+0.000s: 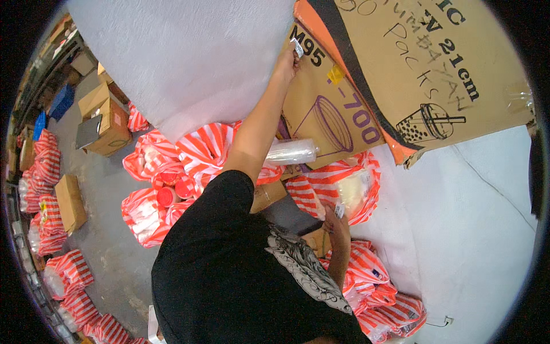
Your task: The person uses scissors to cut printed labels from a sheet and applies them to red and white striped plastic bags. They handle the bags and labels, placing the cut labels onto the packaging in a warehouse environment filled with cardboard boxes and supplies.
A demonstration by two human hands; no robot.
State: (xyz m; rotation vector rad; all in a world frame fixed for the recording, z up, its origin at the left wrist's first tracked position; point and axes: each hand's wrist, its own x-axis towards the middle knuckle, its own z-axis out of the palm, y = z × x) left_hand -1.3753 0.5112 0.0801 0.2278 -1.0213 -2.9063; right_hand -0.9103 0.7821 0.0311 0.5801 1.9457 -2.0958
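My left hand (288, 64) reaches out to a brown cardboard carton (318, 124) printed with a purple cup outline. Its fingers pinch a small white printed slip (297, 47) close to the carton's side. Lower down, my right hand (336, 225) holds another small white slip (339, 210), which bears writing too small to read. This hand is beside a red-and-white striped plastic bag (309, 191) containing a pale, clear-wrapped item (354, 189). Between the hands, a clear plastic-wrapped sleeve (292, 152), apparently of stacked cups, lies across the carton's lower part.
A larger carton (429, 77) with handwriting overlaps the cup carton. Striped bags (150, 155) crowd the near side, some with red-lidded containers (166, 196). More bags (389, 279) stand by the white wall (464, 206). An open box (105, 124) sits on the grey floor (107, 258).
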